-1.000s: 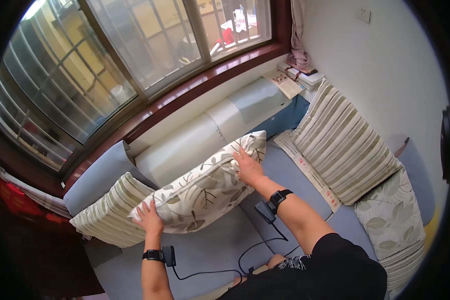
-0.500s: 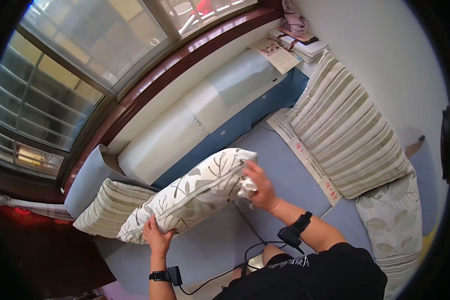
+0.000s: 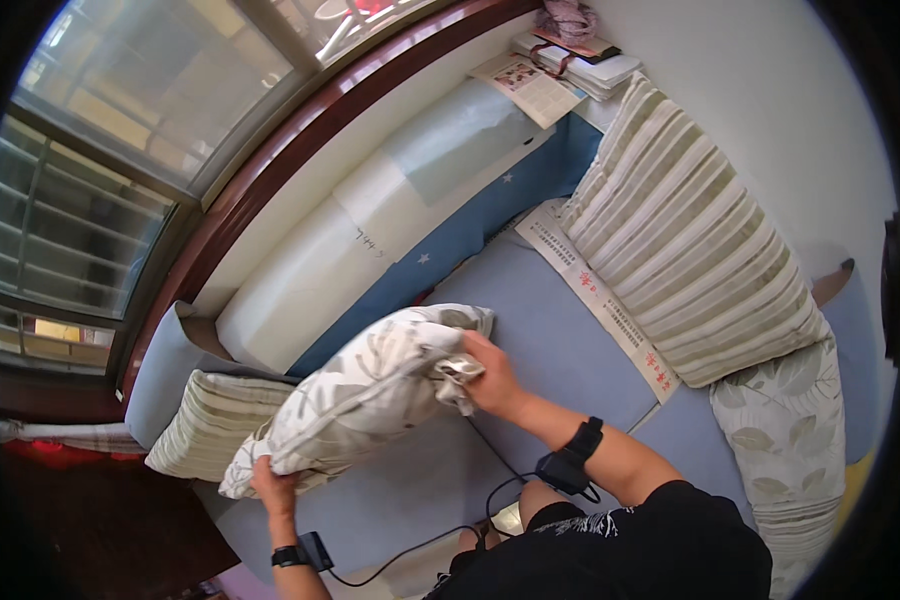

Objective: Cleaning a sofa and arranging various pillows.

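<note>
A white cushion [image 3: 360, 390] with a grey-green leaf and twig print is held up between my two hands, tilted over the sofa seat. My left hand [image 3: 274, 488] grips its lower left end, the fingers partly hidden by the fabric. At the upper right end, my right hand [image 3: 488, 378] is closed on the cushion cover, with a loose bunch of white cloth hanging beside the fingers. Below the cushion is the blue-grey sofa seat [image 3: 395, 492]. Close to its left end, a striped cushion [image 3: 210, 424] leans against the sofa arm [image 3: 168, 365].
A large striped cushion [image 3: 690, 240] stands at the right, with a leaf-print cushion [image 3: 785, 430] below it. A printed paper strip [image 3: 602, 302] lies along the seat. Papers [image 3: 582, 70] are stacked at the back corner. A black cable [image 3: 405, 574] runs between my wrist devices.
Both hands have moved a little left with the cushion, my left hand also nearer to me. The cushion looks more bent and slightly blurred. The whole view has shifted slightly.
</note>
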`<state>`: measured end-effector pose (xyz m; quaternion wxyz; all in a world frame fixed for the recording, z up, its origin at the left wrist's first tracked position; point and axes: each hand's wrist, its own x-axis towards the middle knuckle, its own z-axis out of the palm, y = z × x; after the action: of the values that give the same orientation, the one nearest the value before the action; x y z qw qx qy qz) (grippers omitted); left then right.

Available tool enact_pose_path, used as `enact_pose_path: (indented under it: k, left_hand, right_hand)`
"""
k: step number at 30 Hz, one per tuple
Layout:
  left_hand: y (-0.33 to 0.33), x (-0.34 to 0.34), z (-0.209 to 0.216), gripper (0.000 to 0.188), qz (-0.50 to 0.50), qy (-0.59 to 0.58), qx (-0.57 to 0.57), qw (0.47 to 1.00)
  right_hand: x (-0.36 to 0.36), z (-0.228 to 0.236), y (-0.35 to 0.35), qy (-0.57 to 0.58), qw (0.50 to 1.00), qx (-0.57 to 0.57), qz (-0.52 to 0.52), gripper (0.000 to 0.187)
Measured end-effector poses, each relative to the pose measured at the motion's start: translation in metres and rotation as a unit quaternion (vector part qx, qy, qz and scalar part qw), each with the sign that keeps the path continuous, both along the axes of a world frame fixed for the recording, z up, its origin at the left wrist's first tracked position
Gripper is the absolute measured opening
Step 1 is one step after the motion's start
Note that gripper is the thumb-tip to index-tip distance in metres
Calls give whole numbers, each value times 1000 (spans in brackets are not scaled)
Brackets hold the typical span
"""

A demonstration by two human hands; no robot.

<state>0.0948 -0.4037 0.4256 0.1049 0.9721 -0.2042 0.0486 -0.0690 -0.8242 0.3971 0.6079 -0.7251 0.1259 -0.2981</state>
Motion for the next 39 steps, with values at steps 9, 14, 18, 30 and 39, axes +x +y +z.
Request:
enact_pose_path:
  k: [9,14,18,30,39]
  left_hand:
    - [-5,74,31,63,53,0,34,998]
    - [-87,69,-28,71,24,-223,83,971]
    - [-192,23,-52,62,-160,-166,-61,971]
    - [-454,-45,-288,47,-407,236,-84,879]
    - [-588,-9,-356,40,-445,98,-18,890]
  right_hand:
    - [94,-8,10,-38,996,67,38,42]
    - [58,-134,-8,94,993,12,-72,45]
    - [-11,-226,-56,304,941,14,-147,40]
    - [-69,-326,-161,497,845,-142,-140,41]
    - [-90,-376,-145,402,836,-309,-209,56]
